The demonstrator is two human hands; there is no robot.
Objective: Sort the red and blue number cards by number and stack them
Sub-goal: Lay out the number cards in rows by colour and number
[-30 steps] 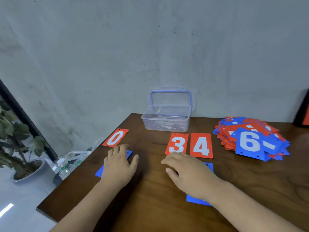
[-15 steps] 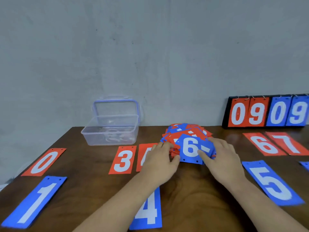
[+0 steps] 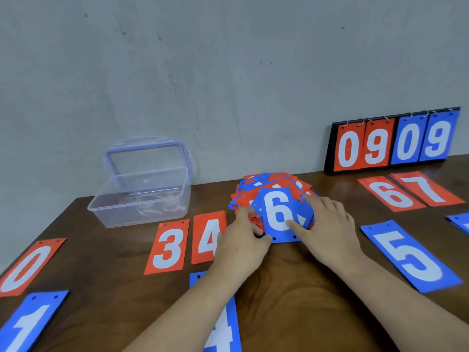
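card pile (image 3: 275, 199) on dark wooden table (image 3: 291, 288) — grey wall (image 3: 203, 72)

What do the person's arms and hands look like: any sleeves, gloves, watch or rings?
Both forearms are bare down to the bottom frame edge, with no sleeve in view. The left hand and right hand are ungloved; no watch, bracelet or ring shows on the visible wrists and fingers.

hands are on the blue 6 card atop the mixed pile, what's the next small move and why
Probably slide the blue 6 card off the mixed red and blue card pile, rightward toward the red 6 card: the right hand presses on it, the left hand is at the pile's edge.
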